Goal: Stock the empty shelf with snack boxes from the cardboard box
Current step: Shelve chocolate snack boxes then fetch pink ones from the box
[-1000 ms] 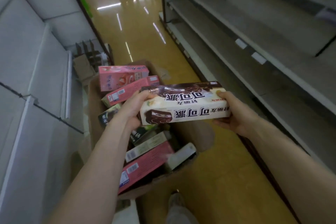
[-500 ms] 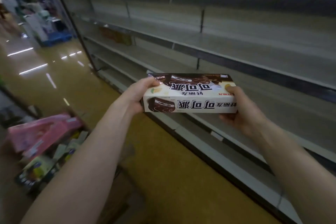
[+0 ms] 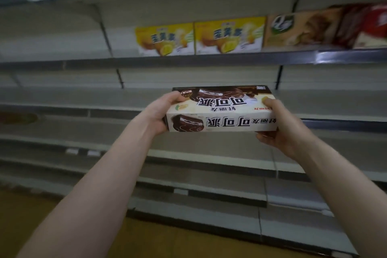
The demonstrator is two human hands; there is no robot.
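Snack box [image 3: 222,111]: white-and-brown chocolate-pie carton, held level in the air in front of the shelving. One long side faces the person and the print reads upside down from here. It rests on no board.
Left hand [image 3: 161,113]: clamped on the carton's left end, thumb over the top edge; the fingers are hidden behind the carton.
Right hand [image 3: 284,130]: clamped on the right end, thumb on the top face, fingers curled underneath.
Empty shelf [image 3: 62,98]: grey board just behind the carton, at roughly its height.
Upper shelf [image 3: 209,58]: carries two yellow cartons [image 3: 164,38] side by side, with a brown carton [image 3: 301,27] to their right, all standing face out.
Cardboard box: not in view.
Step in hand: judged as transfer to the shelf. The carton has reached the shelving but is not set down.
Next move calls for: passing the carton over the front lip, probably turning it so the print reads upright and faces out like the row above. Both hands should release only once the board bears it.
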